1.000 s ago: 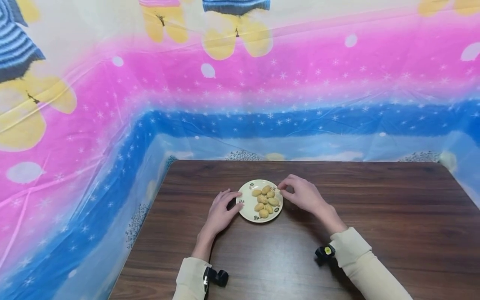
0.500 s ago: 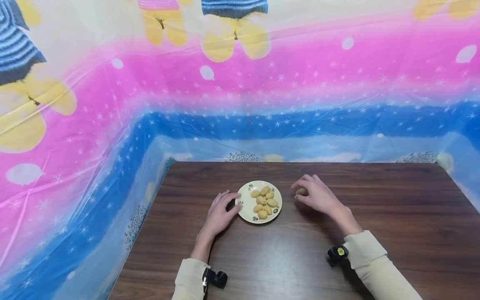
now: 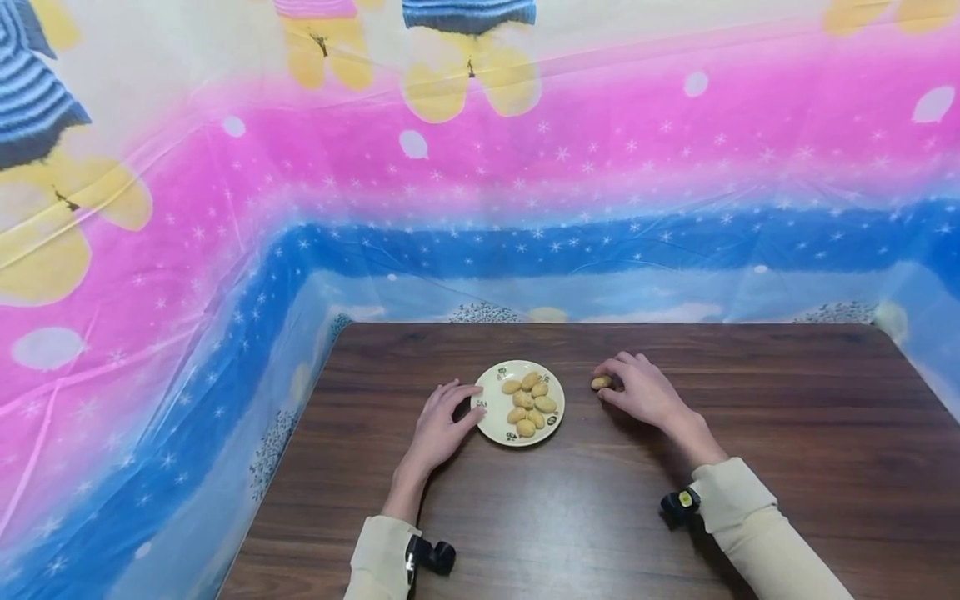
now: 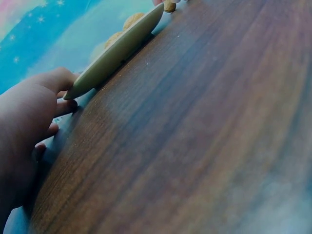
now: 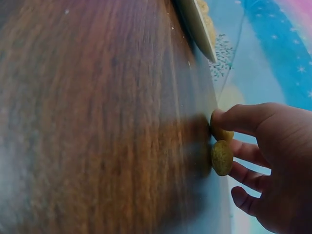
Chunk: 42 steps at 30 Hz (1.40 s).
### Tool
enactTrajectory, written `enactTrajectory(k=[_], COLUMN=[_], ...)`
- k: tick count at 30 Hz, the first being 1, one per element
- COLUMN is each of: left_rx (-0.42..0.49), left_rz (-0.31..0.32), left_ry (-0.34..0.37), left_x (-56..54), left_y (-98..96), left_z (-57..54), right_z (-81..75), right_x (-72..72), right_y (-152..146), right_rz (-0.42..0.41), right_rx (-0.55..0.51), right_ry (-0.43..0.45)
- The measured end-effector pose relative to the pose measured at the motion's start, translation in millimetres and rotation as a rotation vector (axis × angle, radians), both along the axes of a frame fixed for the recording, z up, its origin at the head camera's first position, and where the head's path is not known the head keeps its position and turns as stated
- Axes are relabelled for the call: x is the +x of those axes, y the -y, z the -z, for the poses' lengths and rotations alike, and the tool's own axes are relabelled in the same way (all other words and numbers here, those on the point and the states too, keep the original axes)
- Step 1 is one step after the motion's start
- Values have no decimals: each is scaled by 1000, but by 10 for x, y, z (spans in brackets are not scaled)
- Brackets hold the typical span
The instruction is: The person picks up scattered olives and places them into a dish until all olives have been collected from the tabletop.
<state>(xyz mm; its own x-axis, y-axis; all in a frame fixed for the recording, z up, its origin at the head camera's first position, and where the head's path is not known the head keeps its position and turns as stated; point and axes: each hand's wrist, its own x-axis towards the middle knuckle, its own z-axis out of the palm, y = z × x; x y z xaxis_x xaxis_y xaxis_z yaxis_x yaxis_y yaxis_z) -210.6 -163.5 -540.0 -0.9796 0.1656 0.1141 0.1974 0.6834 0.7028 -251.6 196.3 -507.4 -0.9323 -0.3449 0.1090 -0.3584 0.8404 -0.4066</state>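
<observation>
A pale round plate (image 3: 491,421) with small dark prints bears several small yellow-brown oval pieces (image 3: 525,400), resembling little potatoes. My left hand (image 3: 442,425) holds the plate's left rim, thumb and fingertips at its edge; the left wrist view shows the rim meeting the fingers (image 4: 61,78). To the right of the plate, my right hand (image 3: 643,390) has its thumb and forefinger around a speckled oval piece (image 3: 601,382) at the tabletop. In the right wrist view the thumb presses that piece (image 5: 223,131), and a second oval piece (image 5: 222,158) lies against it, nearer the camera.
The dark wood-grain table (image 3: 540,517) reaches back to a pink and blue patterned cloth (image 3: 480,192) hung around its far and left sides. A small black camera is on each sleeve cuff (image 3: 738,496).
My right hand has moved right, from the plate's right rim to the oval piece on the table, and its fingers now close around it. My left hand stays at the plate.
</observation>
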Motion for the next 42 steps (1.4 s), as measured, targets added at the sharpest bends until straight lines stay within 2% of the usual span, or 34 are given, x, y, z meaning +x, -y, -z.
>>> enactTrajectory(k=[6,12,28,42], left_rx=[3,4,0,-2], left_rz=[2,-4,-1,-6], left_ry=[8,12,12,21], left_x=[-7,-7,0,-2], left_y=[-14,-15,-4,6], left_z=[-11,-3,7,-2], right_z=[24,-8,-157,-197], right_x=[-44,-6,101,113], right_y=[-4,42,276,564], right_rz=[35,33,-20,-85], right_rx=[-12,-31,-73,-70], right_ry=[11,-12,-56,-77])
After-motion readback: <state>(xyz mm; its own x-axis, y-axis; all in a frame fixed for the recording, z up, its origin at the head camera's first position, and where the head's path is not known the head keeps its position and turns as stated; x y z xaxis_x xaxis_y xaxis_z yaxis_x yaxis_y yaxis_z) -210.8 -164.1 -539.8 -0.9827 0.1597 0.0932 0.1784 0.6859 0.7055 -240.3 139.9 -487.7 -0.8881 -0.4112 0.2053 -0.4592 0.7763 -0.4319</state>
